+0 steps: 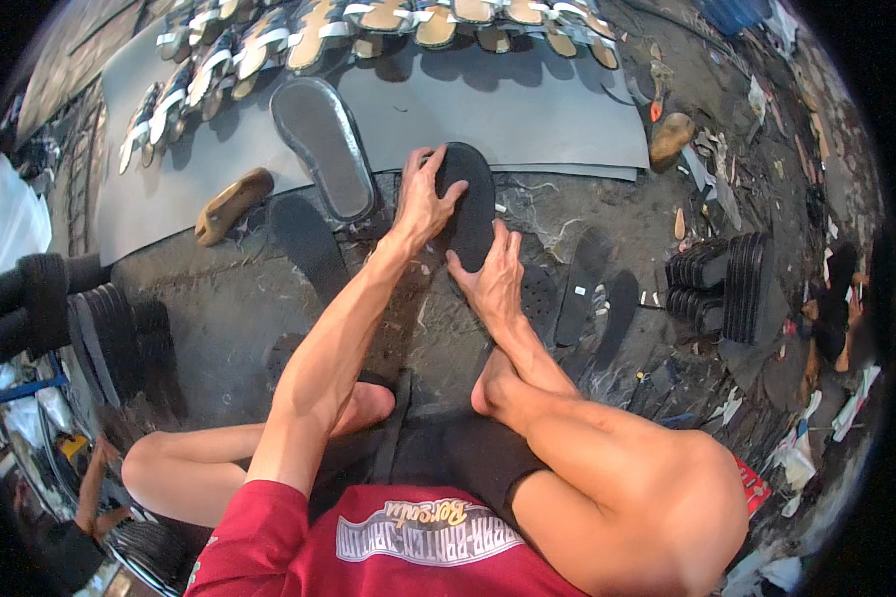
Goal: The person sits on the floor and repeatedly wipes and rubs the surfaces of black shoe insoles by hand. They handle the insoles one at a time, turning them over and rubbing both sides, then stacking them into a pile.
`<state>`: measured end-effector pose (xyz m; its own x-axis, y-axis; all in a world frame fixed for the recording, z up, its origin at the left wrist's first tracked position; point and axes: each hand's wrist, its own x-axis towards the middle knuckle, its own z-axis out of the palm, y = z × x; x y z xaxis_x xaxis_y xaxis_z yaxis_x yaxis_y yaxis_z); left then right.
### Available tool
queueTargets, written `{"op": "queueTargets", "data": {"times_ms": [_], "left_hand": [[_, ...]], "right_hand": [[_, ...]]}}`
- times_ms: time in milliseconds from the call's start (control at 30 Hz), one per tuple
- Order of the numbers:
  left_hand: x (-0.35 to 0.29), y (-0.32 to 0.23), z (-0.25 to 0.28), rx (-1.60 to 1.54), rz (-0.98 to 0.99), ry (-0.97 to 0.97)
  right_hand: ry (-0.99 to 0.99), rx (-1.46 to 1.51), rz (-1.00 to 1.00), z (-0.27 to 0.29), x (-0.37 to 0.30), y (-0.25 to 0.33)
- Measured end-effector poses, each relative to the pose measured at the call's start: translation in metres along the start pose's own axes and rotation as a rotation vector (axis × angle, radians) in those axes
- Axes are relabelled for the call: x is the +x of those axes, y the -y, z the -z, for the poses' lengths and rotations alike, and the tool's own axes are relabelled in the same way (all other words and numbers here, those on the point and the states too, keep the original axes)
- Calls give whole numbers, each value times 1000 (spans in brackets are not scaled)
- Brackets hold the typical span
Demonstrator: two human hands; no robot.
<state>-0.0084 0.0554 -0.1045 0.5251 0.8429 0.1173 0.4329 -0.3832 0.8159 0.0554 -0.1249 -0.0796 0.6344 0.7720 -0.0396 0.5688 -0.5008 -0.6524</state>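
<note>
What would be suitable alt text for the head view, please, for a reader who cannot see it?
The left hand and right hand of someone in a red shirt hold a black shoe sole between them. More black soles lie around on dark ground, and beyond, rows of sandals sit on a grey sheet.

- Dial centre: a sole, left hand at nine, right hand at five.
- Twelve: a sheet, sandals along its far part.
- Ten: another sole, partly on the sheet.
- Nine: a shoe last.
- Between two and three: a second last, beside the sheet.
- Between three and four: stacked pieces.
</note>
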Motion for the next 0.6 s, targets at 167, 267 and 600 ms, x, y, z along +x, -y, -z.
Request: {"op": "queueTargets", "data": {"times_ms": [167,267,600], "left_hand": [[14,13,-10,-99,68,86],[16,22,-11,-89,14,41],[19,15,-9,-81,82,47]], "right_hand": [[-5,-16,22,3,4,-5],[15,-9,23,2,4,-6],[-12,-8,83,-4,4,-14]]}}
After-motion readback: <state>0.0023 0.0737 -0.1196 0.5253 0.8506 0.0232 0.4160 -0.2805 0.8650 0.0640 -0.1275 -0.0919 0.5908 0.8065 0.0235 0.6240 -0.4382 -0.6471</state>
